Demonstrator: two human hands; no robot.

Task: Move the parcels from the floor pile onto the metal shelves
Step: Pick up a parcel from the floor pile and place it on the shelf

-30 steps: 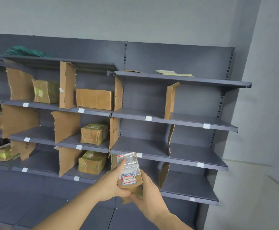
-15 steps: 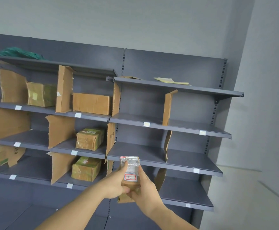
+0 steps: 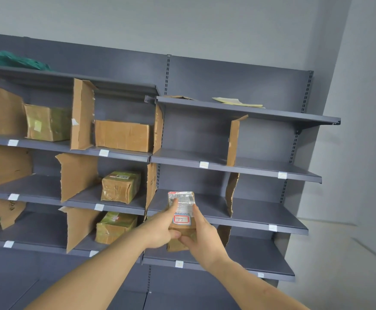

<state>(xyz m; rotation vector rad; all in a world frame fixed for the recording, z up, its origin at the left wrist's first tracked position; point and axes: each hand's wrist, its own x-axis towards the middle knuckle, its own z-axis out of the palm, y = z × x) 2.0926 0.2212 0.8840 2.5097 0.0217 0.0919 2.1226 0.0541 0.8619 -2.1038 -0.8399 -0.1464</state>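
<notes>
I have both hands closed on a small brown parcel (image 3: 181,217), my left hand (image 3: 160,229) and right hand (image 3: 201,234) pinching its lower half while it stands upright in the air, in front of the metal shelves (image 3: 238,168) and level with an empty bay. The hold sits low and the top is free, so I judge it could tip or catch the cardboard divider (image 3: 231,198) going in. Its printed shipping label (image 3: 181,197) is unreadable; a red-bordered sticker (image 3: 182,219) seems to read "02".
</notes>
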